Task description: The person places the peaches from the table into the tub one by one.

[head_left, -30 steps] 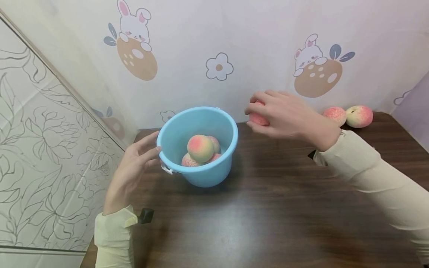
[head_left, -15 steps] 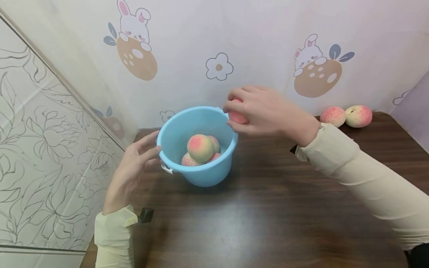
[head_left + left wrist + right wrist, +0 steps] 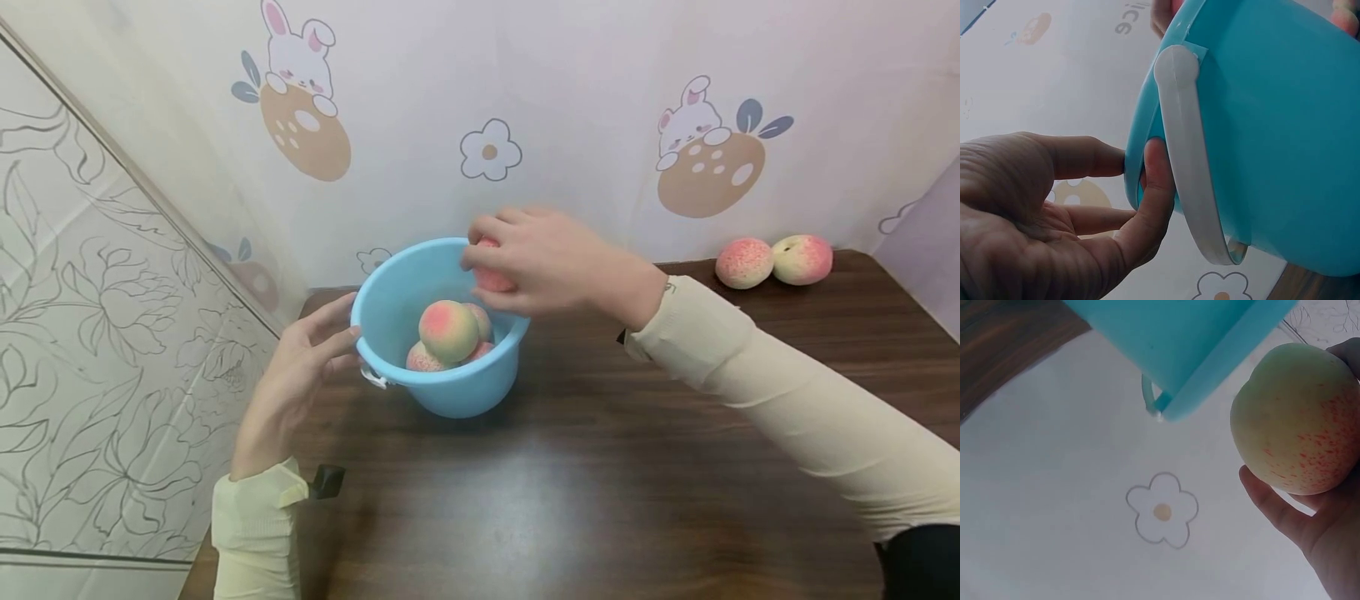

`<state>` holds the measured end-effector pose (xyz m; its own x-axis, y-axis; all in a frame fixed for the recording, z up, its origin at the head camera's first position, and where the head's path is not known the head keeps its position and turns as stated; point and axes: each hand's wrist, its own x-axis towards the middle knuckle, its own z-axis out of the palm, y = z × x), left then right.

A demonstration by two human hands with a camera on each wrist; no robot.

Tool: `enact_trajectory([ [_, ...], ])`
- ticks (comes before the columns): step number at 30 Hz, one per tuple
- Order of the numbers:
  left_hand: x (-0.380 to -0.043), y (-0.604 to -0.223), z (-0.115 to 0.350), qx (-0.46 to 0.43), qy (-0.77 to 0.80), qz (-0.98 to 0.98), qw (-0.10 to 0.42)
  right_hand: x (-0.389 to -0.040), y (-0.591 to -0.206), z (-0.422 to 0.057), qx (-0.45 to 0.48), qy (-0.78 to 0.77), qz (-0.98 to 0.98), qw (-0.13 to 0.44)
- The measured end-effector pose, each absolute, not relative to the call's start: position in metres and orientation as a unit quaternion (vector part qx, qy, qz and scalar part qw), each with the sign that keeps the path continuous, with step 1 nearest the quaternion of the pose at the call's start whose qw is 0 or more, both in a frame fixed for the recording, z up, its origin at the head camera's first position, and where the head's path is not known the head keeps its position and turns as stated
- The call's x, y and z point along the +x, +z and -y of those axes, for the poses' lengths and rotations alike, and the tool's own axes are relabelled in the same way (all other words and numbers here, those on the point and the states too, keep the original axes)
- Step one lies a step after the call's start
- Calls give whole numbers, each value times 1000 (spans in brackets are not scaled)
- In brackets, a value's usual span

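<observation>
A light blue bucket (image 3: 450, 392) stands on the table with several peaches (image 3: 448, 332) inside. At its left rim my left hand (image 3: 303, 362) pinches the edge; the left wrist view shows fingers (image 3: 1159, 169) on either side of the rim, next to the white handle (image 3: 1188, 150). Above the bucket's right rim, my right hand (image 3: 543, 258) holds a peach (image 3: 491, 267) by curled fingers. In the right wrist view that peach (image 3: 1300, 419) is pale yellow-green with red specks, apart from the bucket (image 3: 1172, 344).
Two more peaches (image 3: 744, 263) lie side by side at the back right of the dark wooden table (image 3: 637, 467). Behind is a wall (image 3: 585, 100) with rabbit and flower prints; a tiled wall (image 3: 105, 333) with flower drawings borders the left.
My right hand has moved left with the peach, from right of the bucket to over its right rim. The left hand and the bucket have stayed in place.
</observation>
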<state>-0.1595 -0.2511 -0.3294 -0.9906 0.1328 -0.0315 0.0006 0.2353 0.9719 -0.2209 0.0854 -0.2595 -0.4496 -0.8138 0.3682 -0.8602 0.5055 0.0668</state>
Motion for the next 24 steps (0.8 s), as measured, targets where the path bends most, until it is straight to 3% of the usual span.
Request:
enact_trajectory([
  [24, -159, -332, 252, 44, 618, -783, 53, -227, -284, -60, 474, 55, 879, 1],
])
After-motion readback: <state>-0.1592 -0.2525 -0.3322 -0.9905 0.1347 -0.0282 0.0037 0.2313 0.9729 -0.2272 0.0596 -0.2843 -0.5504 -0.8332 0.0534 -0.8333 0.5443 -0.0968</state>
